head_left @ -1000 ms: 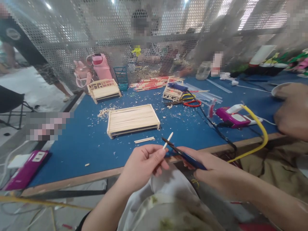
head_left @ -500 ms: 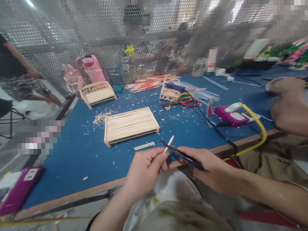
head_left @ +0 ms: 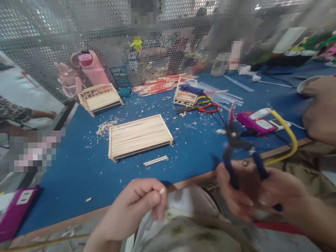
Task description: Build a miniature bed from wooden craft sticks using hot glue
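My left hand [head_left: 136, 201] is closed in a pinch at the table's front edge. A short end of a wooden stick [head_left: 162, 191] pokes out between thumb and finger; the rest is hidden. My right hand [head_left: 270, 189] grips dark-blue-handled cutting pliers [head_left: 234, 138], handles spread apart and jaws pointing up, somewhat blurred. A small pale piece [head_left: 221, 131] shows just left of the jaws; whether it lies on the table or is in the air I cannot tell. Two thin sticks [head_left: 155, 160] lie in front of a rectangular wooden stick panel [head_left: 140, 137].
A small wooden bench model [head_left: 101, 99] and another wooden model [head_left: 186, 95] stand behind, near red-handled pliers [head_left: 209, 108] and red-and-pale sticks [head_left: 162, 84]. A purple device [head_left: 253, 124] with a yellow cable sits right. Another person's hand [head_left: 320, 108] is at the far right.
The pliers have come off the stick, risen and moved right, their handles now spread. My left hand has drawn back down and left; only a short stick end shows there now.
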`<state>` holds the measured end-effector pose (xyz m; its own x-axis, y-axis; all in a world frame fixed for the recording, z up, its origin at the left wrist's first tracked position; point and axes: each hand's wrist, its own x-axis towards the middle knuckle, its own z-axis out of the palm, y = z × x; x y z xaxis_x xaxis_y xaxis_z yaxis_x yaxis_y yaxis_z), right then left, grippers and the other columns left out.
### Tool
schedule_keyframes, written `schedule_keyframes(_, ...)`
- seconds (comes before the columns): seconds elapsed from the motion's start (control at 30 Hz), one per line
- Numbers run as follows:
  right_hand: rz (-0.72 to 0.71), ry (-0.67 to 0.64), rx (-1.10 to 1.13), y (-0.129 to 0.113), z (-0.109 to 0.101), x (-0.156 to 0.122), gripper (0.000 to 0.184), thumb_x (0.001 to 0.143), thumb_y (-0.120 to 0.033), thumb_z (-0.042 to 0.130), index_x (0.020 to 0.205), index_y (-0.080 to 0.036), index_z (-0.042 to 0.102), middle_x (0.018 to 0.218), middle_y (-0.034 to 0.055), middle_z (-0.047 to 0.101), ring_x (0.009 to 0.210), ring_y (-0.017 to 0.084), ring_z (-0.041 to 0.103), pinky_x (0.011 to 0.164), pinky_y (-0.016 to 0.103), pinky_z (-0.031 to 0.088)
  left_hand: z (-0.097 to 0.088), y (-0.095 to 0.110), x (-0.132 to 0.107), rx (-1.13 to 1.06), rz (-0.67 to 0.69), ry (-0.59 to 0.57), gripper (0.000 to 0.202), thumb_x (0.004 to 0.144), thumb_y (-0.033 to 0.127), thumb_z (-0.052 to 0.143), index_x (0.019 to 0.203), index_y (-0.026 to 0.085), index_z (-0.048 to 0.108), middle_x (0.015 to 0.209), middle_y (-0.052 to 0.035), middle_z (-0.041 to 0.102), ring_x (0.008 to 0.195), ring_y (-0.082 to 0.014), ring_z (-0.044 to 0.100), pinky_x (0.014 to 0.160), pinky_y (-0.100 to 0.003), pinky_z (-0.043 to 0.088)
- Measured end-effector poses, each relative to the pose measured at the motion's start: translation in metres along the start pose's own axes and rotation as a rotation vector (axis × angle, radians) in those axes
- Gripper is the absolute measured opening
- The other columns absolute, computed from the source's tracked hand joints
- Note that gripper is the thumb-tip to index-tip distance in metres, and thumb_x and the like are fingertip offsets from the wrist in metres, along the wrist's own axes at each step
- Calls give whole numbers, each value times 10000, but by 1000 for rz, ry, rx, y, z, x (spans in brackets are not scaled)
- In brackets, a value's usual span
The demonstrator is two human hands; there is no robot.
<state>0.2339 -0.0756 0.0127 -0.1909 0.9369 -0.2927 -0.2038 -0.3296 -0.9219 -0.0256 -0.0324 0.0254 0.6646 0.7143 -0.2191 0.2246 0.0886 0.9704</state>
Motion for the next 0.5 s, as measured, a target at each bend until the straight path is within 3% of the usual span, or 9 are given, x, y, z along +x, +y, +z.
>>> schedule_keyframes(0.1, 190, -194, 267, -5, -3, 8, 241, 613, -350, 601, 816, -223, 628, 557, -32, 494, 451, 115, 500, 460, 260, 438, -13, -5, -3, 339, 6, 264, 371, 923, 440, 362, 667, 191, 458, 603, 20, 479, 560, -108, 421, 540, -230, 331)
schedule_keyframes(0.17, 224, -255, 445, 0, -2, 17, 393, 533, -234, 572, 921, -221, 634, 631, -22, 513, 501, 111, 505, 490, 256, 443, -18, -8, 4, 603, -12, 346, 298, 911, 382, 402, 677, 200, 434, 634, 26, 478, 592, -121, 434, 559, -238, 338)
schedule_keyframes(0.33, 293, -337, 729, 17, 1, 39, 505, 525, -147, 509, 1018, -180, 615, 748, 11, 544, 634, 118, 536, 622, 270, 491, -24, -12, 30, 1110, -58, 378, 110, 809, 160, 556, 727, 205, 499, 749, -5, 573, 758, -186, 538, 649, -278, 382)
schedule_keyframes(0.5, 303, -390, 845, 20, 2, 51, 616, 515, -192, 504, 1129, -185, 553, 930, 55, 581, 887, 188, 578, 876, 400, 473, -29, -12, 43, 1241, -31, 352, 179, 825, 104, 537, 686, 204, 486, 707, 3, 568, 712, -177, 543, 626, -271, 385)
